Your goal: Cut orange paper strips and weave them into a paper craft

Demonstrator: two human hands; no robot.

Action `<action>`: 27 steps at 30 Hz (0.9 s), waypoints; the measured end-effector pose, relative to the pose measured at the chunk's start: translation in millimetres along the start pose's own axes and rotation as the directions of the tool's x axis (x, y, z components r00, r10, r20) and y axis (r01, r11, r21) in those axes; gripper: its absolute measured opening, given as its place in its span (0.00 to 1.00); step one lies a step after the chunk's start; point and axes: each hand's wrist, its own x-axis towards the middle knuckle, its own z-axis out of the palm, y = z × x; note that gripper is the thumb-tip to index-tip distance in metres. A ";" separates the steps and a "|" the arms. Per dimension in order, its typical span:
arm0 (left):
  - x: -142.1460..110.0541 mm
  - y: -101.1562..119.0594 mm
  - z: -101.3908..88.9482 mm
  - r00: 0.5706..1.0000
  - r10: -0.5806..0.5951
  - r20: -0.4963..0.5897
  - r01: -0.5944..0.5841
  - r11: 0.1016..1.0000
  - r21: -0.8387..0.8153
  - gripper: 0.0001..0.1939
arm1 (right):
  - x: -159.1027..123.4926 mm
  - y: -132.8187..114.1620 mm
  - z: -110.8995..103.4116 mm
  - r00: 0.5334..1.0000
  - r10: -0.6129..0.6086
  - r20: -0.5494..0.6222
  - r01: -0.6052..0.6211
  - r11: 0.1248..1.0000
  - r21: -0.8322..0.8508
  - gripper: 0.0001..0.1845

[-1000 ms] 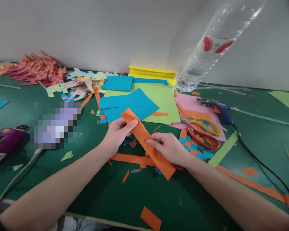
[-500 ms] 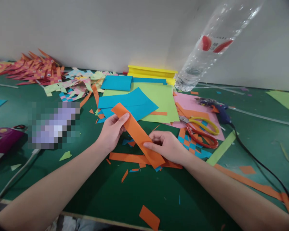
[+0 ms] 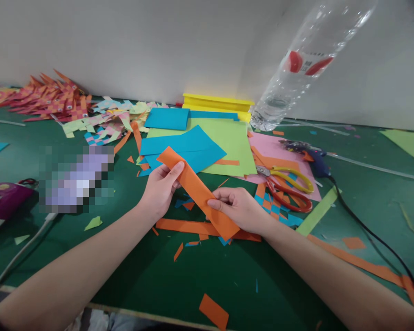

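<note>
orange paper strip (image 3: 193,186) sits further up and left, less of it jutting past my right hand (image 3: 238,207).
i pinch it aslant above the green table (image 3: 124,276), left hand (image 3: 158,191) near the far end, right toward the near one; it seems well controlled. open room lies toward me, up to the table's near edge and a loose orange scrap (image 3: 214,311); scissors (image 3: 269,173) crowd my right.

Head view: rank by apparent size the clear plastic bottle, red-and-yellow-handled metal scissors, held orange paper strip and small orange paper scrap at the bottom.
1. Clear plastic bottle, cut off by the top edge
2. Held orange paper strip
3. Red-and-yellow-handled metal scissors
4. Small orange paper scrap
</note>
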 end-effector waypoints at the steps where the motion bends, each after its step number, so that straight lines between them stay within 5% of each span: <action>1: -0.1 0.1 0.2 1.000 -0.001 -0.003 0.001 1.000 0.003 0.18 | -0.2 -0.2 -0.4 1.000 0.003 0.007 -0.003 1.000 0.006 0.18; 15: -3.0 0.1 0.7 0.999 -0.032 0.010 0.032 0.999 0.036 0.16 | -2.9 -4.7 -1.3 0.999 0.016 0.038 -0.019 0.996 0.090 0.16; 27: -5.8 4.0 -1.1 0.979 -0.094 0.179 0.037 0.954 0.296 0.19 | -3.3 -4.7 -1.7 1.000 0.013 0.011 -0.014 0.998 0.056 0.17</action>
